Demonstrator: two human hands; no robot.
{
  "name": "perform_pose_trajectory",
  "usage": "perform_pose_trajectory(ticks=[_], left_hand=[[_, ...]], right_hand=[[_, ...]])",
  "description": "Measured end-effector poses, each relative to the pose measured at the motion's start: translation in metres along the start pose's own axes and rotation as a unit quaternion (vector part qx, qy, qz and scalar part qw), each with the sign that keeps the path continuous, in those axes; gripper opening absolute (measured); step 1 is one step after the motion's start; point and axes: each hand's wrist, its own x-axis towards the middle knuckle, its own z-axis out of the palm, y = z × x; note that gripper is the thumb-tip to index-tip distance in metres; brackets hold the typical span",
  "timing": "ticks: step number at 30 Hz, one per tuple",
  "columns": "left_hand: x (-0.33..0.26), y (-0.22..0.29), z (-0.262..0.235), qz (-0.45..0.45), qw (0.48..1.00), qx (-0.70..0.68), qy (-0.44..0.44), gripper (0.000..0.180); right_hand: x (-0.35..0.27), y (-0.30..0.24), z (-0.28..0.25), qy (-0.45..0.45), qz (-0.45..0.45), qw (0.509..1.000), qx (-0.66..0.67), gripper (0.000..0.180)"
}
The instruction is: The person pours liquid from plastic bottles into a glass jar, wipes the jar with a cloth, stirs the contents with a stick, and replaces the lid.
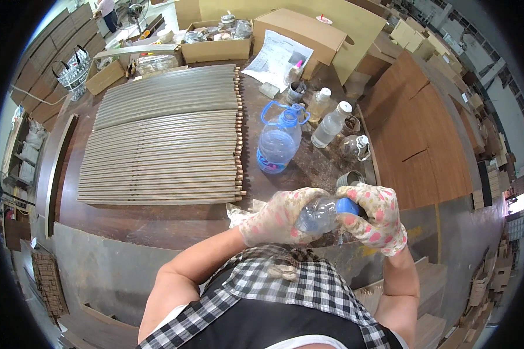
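Observation:
Both my hands wear white gloves with pink and reddish spots. My left hand [279, 218] is wrapped round a small clear plastic bottle [316, 215], held tilted over the near edge of the table. My right hand [378, 220] grips the bottle's blue cap [347, 207] between thumb and fingers. The cap is at the bottle's mouth; whether it is loose or tight I cannot tell. Just beyond my hands stands a large blue-tinted jug [278, 142] with a handle. A crumpled white cloth [239, 215] lies beside my left hand.
Many slim grey-brown strips [163, 139] lie side by side on the dark table [145, 224]. Bottles with white caps [332, 125], a metal can [350, 179] and a paper sheet [278, 58] stand or lie at the right. Cardboard boxes [218, 43] line the back.

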Motion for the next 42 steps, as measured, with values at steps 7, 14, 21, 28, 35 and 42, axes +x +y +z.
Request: perform_pose_trajectory(ticks=[7, 14, 21, 28, 35, 42], left_hand=[[-0.001, -0.016, -0.04, -0.11, 0.908, -0.343, -0.214, 0.074], [-0.028, -0.058, -0.083, -0.197, 0.914, -0.301, -0.189, 0.101], [-0.051, -0.071, -0.098, -0.188, 0.919, -0.346, -0.032, 0.097], [-0.049, -0.074, -0.103, -0.225, 0.875, -0.415, 0.109, 0.108], [-0.017, -0.069, -0.105, -0.137, 0.956, -0.233, 0.117, 0.105], [0.008, -0.083, -0.111, -0.173, 0.958, -0.168, 0.154, 0.091]], right_hand=[[0.032, 0.005, -0.007, -0.112, -0.152, 0.982, 0.026, 0.033], [0.047, 0.017, -0.009, -0.091, -0.048, 0.99, -0.094, 0.037], [0.005, 0.156, 0.132, -0.228, 0.243, 0.93, -0.156, 0.039], [0.021, 0.18, 0.153, -0.036, 0.247, 0.963, 0.102, 0.102], [0.04, 0.203, 0.186, -0.036, 0.21, 0.962, 0.171, 0.113], [0.046, 0.2, 0.193, -0.027, 0.164, 0.981, 0.097, 0.106]])
